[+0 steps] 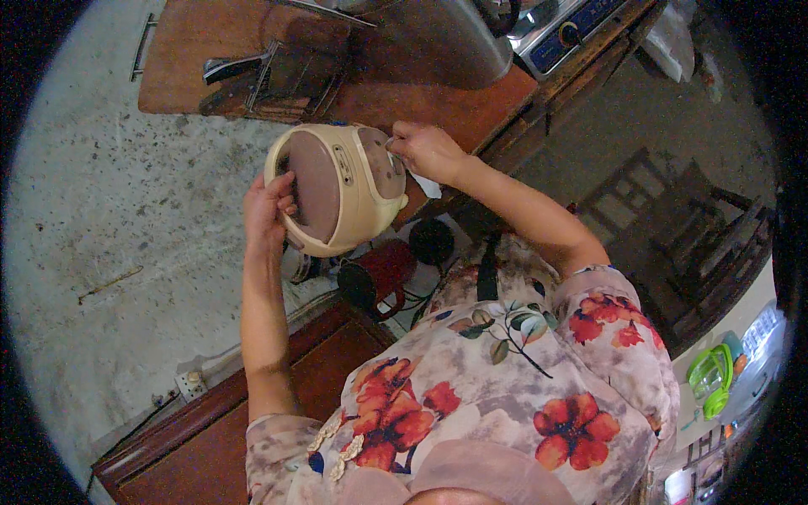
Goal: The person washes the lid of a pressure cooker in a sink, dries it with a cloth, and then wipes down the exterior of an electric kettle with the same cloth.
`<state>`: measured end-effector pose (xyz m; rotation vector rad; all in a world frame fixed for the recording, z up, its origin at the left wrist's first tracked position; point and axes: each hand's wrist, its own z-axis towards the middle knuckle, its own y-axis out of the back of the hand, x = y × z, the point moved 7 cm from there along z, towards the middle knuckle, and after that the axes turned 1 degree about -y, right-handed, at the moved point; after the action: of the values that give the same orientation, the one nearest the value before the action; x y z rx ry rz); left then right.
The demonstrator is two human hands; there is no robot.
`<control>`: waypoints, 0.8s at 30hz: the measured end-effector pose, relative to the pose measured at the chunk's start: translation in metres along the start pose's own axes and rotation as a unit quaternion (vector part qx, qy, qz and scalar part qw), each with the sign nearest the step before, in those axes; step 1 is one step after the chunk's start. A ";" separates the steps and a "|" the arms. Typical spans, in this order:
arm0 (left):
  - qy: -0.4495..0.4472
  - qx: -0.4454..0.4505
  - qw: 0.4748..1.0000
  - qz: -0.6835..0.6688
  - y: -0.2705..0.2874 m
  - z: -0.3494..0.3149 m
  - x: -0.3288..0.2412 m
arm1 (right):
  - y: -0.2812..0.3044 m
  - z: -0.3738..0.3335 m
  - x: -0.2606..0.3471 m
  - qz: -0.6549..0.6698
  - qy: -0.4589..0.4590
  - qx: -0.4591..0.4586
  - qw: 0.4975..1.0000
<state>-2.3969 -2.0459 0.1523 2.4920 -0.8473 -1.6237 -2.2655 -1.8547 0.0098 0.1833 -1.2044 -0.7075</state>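
Note:
A rounded cream-coloured appliance with a brownish top and a small button panel is tilted up in front of me; its exact kind is unclear. My left hand grips its left rim, fingers curled over the edge. At its right side, the fingers of my right hand are pinched together against the brownish front part. Whatever sits between those fingers is too small to make out. A bit of white material shows just below that hand.
Below the appliance stand a dark red mug-shaped vessel and a black round object. On the wooden table are a wire rack, a large metal vessel and a stove. A dark wooden chair stands right.

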 end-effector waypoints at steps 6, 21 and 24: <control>0.001 0.014 1.000 -0.026 0.003 0.004 0.005 | -0.015 -0.028 -0.012 0.249 -0.089 0.026 0.964; -0.009 -0.012 1.000 0.008 0.004 0.002 0.003 | -0.045 -0.007 -0.044 0.368 -0.229 -0.092 0.897; -0.003 -0.019 1.000 -0.002 0.005 0.003 0.005 | -0.028 -0.015 -0.029 0.272 -0.087 -0.040 0.957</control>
<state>-2.4001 -2.0518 0.1480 2.4670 -0.8045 -1.6346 -2.2685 -1.8629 -0.0329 -0.2792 -1.3129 -0.2893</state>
